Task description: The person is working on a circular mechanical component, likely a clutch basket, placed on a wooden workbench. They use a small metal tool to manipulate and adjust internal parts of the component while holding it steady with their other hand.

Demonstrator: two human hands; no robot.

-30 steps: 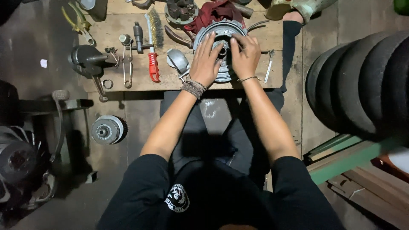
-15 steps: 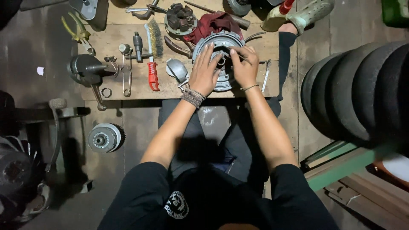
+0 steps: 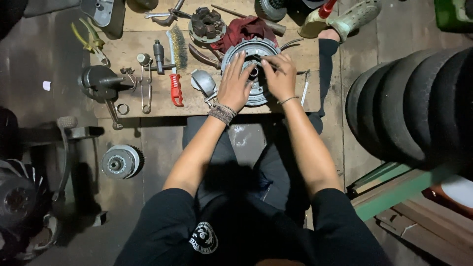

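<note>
Grey cast metal, ribbed and round: the drum (image 3: 252, 73) lies flat on the wooden worktop (image 3: 148, 103), just below the red rag (image 3: 244, 29). It looks heavy, stiff and probably greasy. Your left hand (image 3: 235, 84) spreads open-fingered on its left face; your right hand (image 3: 280, 75) curls its fingers at the hub, possibly pinching something small. Grip it by the outer rim, both sides.
</note>
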